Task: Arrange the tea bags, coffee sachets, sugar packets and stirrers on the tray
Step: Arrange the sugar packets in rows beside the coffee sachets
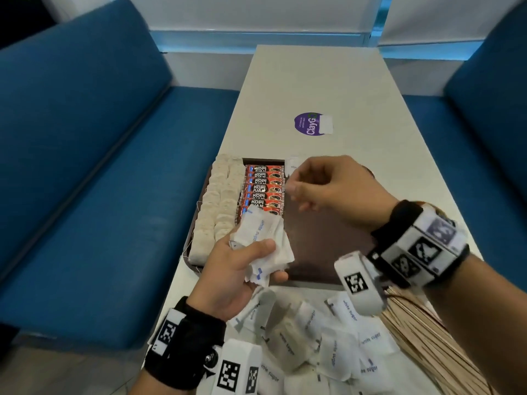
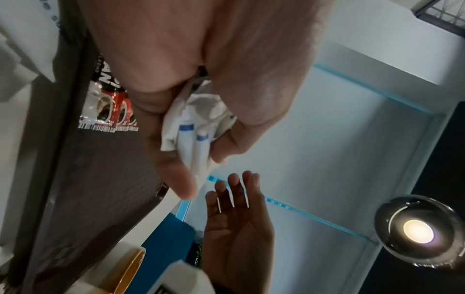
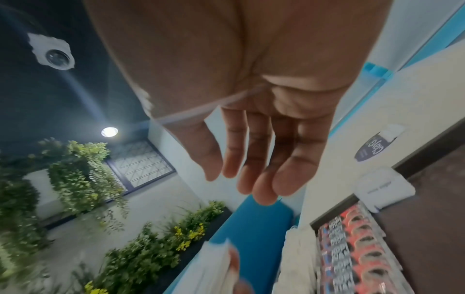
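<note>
Head view: left hand (image 1: 239, 269) grips a bundle of sugar packets (image 1: 263, 246) above the tray's (image 1: 313, 252) near edge. Right-wrist view alone shows right hand (image 3: 254, 151) fingers straight, empty, one sugar packet (image 3: 385, 189) at the tray's far edge.

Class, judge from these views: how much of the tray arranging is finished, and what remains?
Done: tea bags and coffee sachets sit in rows on the tray. In hand: the left hand holds a bundle of sugar packets; one packet is placed. Left: loose sugar packets and wooden stirrers on the table.
</note>
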Demonstrator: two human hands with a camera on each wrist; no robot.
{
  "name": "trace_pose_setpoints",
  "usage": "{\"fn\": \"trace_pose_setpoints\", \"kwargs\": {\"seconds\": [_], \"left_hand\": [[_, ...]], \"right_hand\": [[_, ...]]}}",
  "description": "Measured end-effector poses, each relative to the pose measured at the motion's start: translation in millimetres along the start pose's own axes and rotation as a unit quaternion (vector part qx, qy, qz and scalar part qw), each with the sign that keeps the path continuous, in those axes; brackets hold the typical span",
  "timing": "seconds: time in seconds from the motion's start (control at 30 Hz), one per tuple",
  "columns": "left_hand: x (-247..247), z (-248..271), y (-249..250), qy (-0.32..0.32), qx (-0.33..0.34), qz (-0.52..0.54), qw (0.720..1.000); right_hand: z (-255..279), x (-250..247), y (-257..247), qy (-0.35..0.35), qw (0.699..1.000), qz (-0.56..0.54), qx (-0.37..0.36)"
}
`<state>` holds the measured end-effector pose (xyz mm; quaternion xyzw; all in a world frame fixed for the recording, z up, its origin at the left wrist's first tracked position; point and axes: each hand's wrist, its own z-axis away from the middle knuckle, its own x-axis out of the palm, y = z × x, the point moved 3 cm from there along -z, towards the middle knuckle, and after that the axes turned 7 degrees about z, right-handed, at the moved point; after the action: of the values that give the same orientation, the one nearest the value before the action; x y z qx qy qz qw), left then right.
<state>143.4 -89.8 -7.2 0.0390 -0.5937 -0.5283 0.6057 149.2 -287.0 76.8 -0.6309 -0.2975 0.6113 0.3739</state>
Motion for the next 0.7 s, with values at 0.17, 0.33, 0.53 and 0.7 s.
{"fn": "trace_pose_setpoints", "kwargs": {"seconds": [0.17, 0.33, 0.53, 0.7], "left_hand": [[8, 10, -4, -0.009, 0.009, -0.055, 0.998], [14, 21, -12, -0.023, 0.001, -0.091, 0.996], [18, 28, -10, -0.029, 0.003, -0.083, 0.996], [19, 31, -6, -0.003, 0.006, -0.047, 0.999]], "right_hand": [[46, 22, 10, -0.006, 1.000, -0.019, 0.022], [69, 32, 19, -0.027, 0.993, -0.107, 0.031], [82, 37, 21, 0.024, 0.978, -0.200, 0.063], [85, 38, 19, 0.035, 0.970, -0.234, 0.063]]}}
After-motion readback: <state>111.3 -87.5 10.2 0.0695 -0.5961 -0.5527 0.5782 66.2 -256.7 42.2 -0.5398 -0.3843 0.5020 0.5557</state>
